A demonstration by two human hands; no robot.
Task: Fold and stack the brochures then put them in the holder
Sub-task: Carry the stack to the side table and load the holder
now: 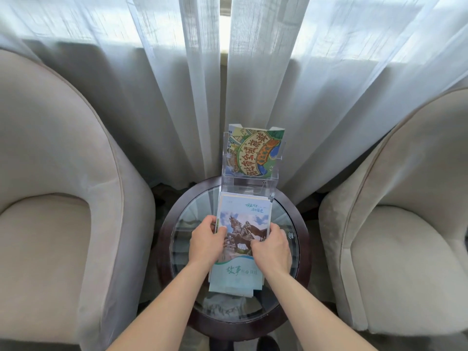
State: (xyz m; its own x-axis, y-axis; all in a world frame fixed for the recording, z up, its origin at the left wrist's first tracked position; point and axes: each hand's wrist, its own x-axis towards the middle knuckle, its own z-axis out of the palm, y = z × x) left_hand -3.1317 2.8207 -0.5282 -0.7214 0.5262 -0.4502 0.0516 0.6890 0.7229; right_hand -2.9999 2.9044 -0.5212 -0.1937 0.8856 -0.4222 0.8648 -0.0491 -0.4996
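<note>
From the head view, a stack of brochures [240, 239] lies on the round glass tabletop [286, 224], its far end touching the base of the clear acrylic holder [249, 183]; the top brochure shows a horse-and-rider statue under a blue sky, with pale green lettering near its close end. The left hand [206, 243] grips the stack's left edge, its thumb lying on the cover and its fingers curled at the side; the right hand [272, 249] grips the right edge, fingers bent over the cover. The holder stands at the tabletop's far rim; a colourful illustrated brochure [254, 150] sits upright in its rear pocket, while the front pocket appears see-through. A beige armchair [50, 198] stands to the left and another armchair [405, 224] to the right; sheer white curtains [177, 84] hang behind the tabletop.
</note>
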